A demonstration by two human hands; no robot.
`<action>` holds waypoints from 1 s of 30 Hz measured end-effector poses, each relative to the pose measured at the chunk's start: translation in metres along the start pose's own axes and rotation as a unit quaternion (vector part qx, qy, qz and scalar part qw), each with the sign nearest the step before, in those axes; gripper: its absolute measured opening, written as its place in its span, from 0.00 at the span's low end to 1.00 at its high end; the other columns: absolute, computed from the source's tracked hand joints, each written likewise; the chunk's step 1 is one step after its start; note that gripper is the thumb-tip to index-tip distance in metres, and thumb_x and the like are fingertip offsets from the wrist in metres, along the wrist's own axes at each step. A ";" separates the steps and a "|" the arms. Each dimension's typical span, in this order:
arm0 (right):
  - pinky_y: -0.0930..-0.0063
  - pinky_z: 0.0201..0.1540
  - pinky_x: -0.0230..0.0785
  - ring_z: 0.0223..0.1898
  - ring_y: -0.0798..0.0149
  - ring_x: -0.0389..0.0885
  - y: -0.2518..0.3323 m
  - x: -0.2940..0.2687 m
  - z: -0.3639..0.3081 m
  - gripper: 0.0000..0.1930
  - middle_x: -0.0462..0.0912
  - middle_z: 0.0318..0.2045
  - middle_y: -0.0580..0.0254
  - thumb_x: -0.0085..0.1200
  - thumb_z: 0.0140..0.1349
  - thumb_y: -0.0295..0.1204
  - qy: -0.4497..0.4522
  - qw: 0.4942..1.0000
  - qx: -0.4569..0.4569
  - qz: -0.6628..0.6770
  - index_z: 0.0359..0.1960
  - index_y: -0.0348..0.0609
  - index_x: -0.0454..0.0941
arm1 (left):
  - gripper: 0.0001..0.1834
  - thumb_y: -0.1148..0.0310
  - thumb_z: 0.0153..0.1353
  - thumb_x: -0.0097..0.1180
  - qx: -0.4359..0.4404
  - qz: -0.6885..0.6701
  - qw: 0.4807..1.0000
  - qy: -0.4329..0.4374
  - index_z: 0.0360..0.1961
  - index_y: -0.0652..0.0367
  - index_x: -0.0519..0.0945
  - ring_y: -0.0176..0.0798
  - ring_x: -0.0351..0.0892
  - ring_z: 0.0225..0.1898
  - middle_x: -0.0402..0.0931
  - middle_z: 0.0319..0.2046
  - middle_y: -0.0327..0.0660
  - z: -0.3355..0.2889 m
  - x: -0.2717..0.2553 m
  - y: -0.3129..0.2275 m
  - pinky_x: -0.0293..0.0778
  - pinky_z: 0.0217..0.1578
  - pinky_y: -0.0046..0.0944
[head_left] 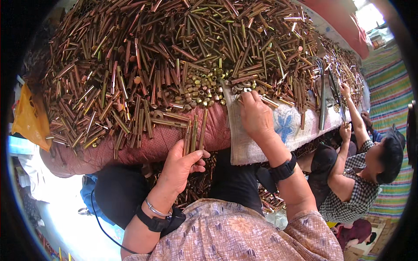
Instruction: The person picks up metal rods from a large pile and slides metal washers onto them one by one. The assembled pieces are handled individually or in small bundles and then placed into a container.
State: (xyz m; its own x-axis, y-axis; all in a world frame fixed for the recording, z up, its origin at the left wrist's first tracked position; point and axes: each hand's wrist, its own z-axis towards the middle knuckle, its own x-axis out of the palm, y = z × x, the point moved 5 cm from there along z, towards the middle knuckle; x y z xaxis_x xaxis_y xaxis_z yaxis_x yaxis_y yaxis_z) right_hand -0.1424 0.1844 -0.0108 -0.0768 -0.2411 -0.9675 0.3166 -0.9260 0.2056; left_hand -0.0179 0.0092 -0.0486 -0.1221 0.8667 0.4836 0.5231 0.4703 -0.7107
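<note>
My left hand [180,164] is closed around several upright yellowish metal anchor bolts [194,135], slim and tube-like, in front of the padded red checked edge [174,135]. To its right, my right hand [257,114] is bent down with its fingertips together at the front of the pile, beside small washers [247,84]. Whatever is between those fingertips is hidden. Small brass-coloured cone nuts [203,89] lie heaped between and beyond my hands.
A large pile of loose metal sleeves and bolts [174,39] covers the work surface. A white cloth with a blue flower [283,124] hangs over its front edge. An orange plastic bag [29,117] is at the left. Another person [357,174] works at the right, hands at the pile.
</note>
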 end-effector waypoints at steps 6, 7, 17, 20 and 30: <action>0.55 0.34 0.66 0.33 0.44 0.74 0.003 -0.005 0.007 0.09 0.72 0.34 0.51 0.45 0.54 0.28 -0.008 1.000 -0.020 0.009 0.38 0.41 0.68 | 0.10 0.72 0.56 0.49 0.000 0.015 1.000 -0.002 0.39 0.59 0.69 0.27 0.71 0.27 0.75 0.32 0.40 -0.001 0.000 -0.001 0.71 0.27 0.27; 0.54 0.34 0.66 0.33 0.44 0.74 0.003 -0.004 0.007 0.10 0.72 0.34 0.51 0.45 0.54 0.27 -0.008 1.000 -0.023 -0.002 0.38 0.41 0.68 | 0.10 0.72 0.56 0.49 -0.001 0.014 1.000 -0.002 0.39 0.59 0.69 0.27 0.71 0.27 0.75 0.32 0.40 0.000 0.000 0.000 0.71 0.27 0.27; 0.62 0.27 0.64 0.25 0.47 0.72 0.021 -0.019 -0.010 0.04 0.72 0.25 0.51 0.49 0.52 0.23 -0.161 0.972 -0.054 0.164 0.28 0.38 0.67 | 0.09 0.74 0.57 0.48 -0.007 0.016 1.000 -0.001 0.40 0.59 0.68 0.27 0.71 0.26 0.75 0.30 0.40 0.001 0.001 0.002 0.70 0.25 0.26; 0.66 0.23 0.62 0.20 0.53 0.69 0.037 -0.011 -0.015 0.08 0.70 0.19 0.51 0.51 0.53 0.23 -0.086 0.955 0.001 0.283 0.25 0.37 0.63 | 0.09 0.74 0.57 0.49 -0.004 0.015 1.000 0.007 0.39 0.59 0.68 0.27 0.71 0.26 0.75 0.30 0.40 0.001 0.003 0.000 0.70 0.24 0.26; 0.70 0.22 0.60 0.16 0.57 0.64 0.044 0.006 -0.016 0.09 0.68 0.15 0.53 0.52 0.53 0.22 -0.071 0.923 0.041 0.376 0.23 0.36 0.63 | 0.08 0.75 0.56 0.48 -0.004 0.012 1.000 0.011 0.38 0.59 0.68 0.27 0.71 0.24 0.74 0.27 0.39 -0.001 0.000 -0.001 0.70 0.23 0.26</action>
State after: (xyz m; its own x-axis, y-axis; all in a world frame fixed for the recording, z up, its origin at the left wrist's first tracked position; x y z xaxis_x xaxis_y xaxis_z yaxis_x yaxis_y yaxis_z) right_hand -0.1135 0.1467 -0.0104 0.0107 -0.8553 -0.5181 0.2592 -0.4980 0.8275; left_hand -0.0178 0.0087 -0.0471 -0.0918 0.8735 0.4781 0.5320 0.4489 -0.7180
